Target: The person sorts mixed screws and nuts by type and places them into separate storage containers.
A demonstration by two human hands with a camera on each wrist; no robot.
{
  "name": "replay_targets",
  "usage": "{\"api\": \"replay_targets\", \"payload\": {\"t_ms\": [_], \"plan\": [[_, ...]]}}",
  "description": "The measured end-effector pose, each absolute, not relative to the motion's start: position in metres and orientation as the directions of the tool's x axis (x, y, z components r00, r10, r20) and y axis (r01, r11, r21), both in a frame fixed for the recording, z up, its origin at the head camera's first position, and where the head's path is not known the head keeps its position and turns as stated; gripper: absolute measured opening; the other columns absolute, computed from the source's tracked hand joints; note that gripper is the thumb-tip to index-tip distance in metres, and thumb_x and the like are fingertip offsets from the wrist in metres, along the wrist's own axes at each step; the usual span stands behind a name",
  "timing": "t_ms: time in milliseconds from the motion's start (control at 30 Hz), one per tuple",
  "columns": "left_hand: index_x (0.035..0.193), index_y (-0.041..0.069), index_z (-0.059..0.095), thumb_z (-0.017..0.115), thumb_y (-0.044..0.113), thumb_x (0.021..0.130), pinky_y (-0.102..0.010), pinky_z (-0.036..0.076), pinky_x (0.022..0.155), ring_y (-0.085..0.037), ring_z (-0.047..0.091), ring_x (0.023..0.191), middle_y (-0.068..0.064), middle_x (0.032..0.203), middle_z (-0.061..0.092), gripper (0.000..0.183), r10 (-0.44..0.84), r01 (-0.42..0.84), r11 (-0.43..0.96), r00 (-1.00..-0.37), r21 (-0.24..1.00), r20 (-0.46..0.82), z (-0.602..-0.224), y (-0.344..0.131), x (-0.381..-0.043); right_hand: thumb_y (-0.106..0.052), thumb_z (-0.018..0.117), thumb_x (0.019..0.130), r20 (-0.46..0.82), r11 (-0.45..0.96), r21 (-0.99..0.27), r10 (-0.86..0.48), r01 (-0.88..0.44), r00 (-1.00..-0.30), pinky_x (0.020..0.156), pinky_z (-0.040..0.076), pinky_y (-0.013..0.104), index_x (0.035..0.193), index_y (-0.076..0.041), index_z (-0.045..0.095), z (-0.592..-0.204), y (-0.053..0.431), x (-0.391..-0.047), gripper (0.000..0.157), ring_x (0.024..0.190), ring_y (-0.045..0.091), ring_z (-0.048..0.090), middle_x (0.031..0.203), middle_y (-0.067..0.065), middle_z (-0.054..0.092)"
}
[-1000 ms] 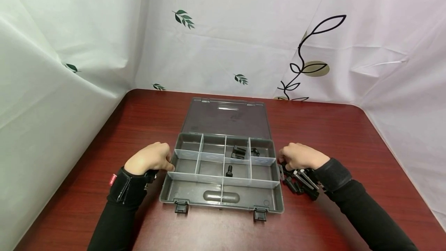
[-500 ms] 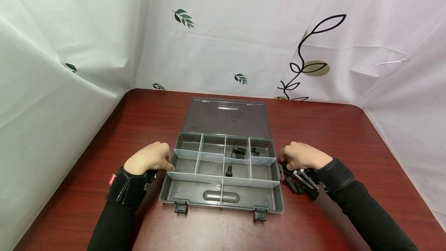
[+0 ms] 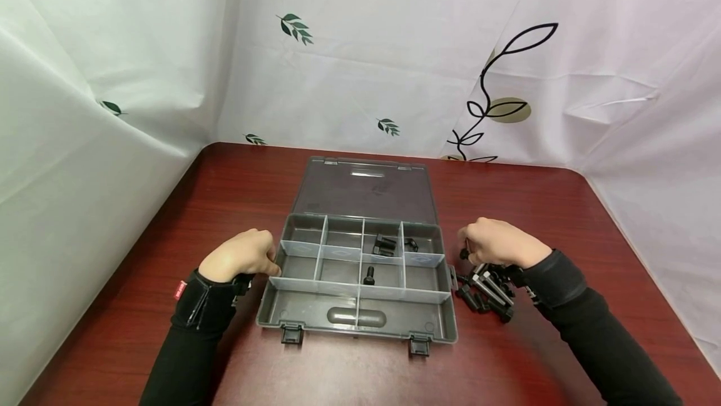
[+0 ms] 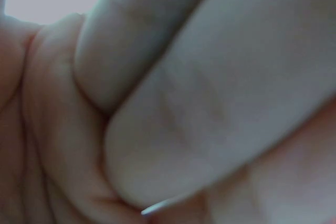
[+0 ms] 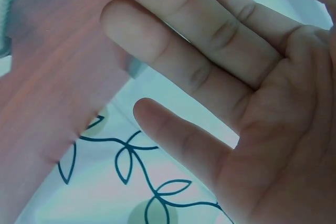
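Observation:
A grey plastic compartment box [image 3: 310,312] lies with its lid folded back. My left hand [image 3: 239,257] rests against its left rim. The left wrist view shows curled fingers [image 4: 173,108] pressed to the palm, with nothing seen inside them. Beyond the right rim, my right hand [image 3: 504,242] pinches a black bolt [image 3: 464,254] at its fingertips, above a pile of bolts [image 3: 479,296], some black and some silver. In the right wrist view the other fingers [image 5: 173,66] are loosely extended; the pinched bolt is outside that view. Another black bolt [image 3: 368,276] stands in a middle-row compartment.
Black cylindrical pieces [image 3: 385,244] and a black nut-like piece [image 3: 412,244] sit in back-row compartments. Two latches [image 3: 419,346] jut from the box's front. White patterned cloth [image 3: 360,49] borders the red-brown table [image 3: 248,187].
My right hand has lifted slightly up and to the right, off the pile, with a black bolt now showing at its fingertips. The left hand stays at the box's rim.

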State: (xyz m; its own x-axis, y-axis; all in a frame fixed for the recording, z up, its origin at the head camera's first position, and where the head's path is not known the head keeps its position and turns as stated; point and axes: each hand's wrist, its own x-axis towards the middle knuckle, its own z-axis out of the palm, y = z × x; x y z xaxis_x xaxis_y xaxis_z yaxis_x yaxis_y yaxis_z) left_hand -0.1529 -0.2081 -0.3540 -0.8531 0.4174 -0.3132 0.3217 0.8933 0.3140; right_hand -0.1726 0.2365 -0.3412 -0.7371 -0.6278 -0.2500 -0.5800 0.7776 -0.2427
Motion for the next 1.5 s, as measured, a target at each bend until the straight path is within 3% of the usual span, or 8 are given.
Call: {"api": "replay_targets", "payload": {"t_ms": [367,933,1500], "plan": [[0.050,0.018,0.045,0.072,0.023,0.071,-0.026,0.029,0.050,-0.010,0.033,0.050,0.009,0.051,0.032,0.035,0.418,0.325,0.893,-0.858,0.312,-0.300,-0.354,-0.208,-0.152,-0.007,0.066,0.073,-0.193,0.758,-0.186,-0.652,-0.625,-0.733,0.056,0.040,0.028,0.081,-0.016,0.059,-0.329,0.222,-0.170,0.014,0.058,0.004,0.046,0.064,-0.011,0.047],[0.050,0.017,0.046,0.073,0.023,0.070,-0.026,0.030,0.050,-0.010,0.035,0.050,0.009,0.050,0.034,0.034,0.417,0.323,0.892,-0.860,0.317,-0.295,-0.353,-0.209,-0.152,-0.007,0.065,0.072,-0.154,0.701,-0.190,-0.713,-0.687,-0.684,0.061,0.044,0.028,0.088,-0.012,0.063,-0.321,0.198,-0.172,0.016,0.063,0.002,0.050,0.069,-0.013,0.052],[0.051,0.016,0.051,0.073,0.024,0.069,-0.027,0.032,0.051,-0.011,0.038,0.054,0.009,0.052,0.038,0.030,0.419,0.333,0.893,-0.860,0.302,-0.290,-0.354,-0.209,-0.153,-0.003,0.060,0.074,-0.122,0.647,-0.181,-0.762,-0.741,-0.636,0.061,0.044,0.028,0.091,-0.010,0.064,-0.318,0.177,-0.172,0.019,0.054,0.002,0.043,0.055,-0.014,0.041]]}}
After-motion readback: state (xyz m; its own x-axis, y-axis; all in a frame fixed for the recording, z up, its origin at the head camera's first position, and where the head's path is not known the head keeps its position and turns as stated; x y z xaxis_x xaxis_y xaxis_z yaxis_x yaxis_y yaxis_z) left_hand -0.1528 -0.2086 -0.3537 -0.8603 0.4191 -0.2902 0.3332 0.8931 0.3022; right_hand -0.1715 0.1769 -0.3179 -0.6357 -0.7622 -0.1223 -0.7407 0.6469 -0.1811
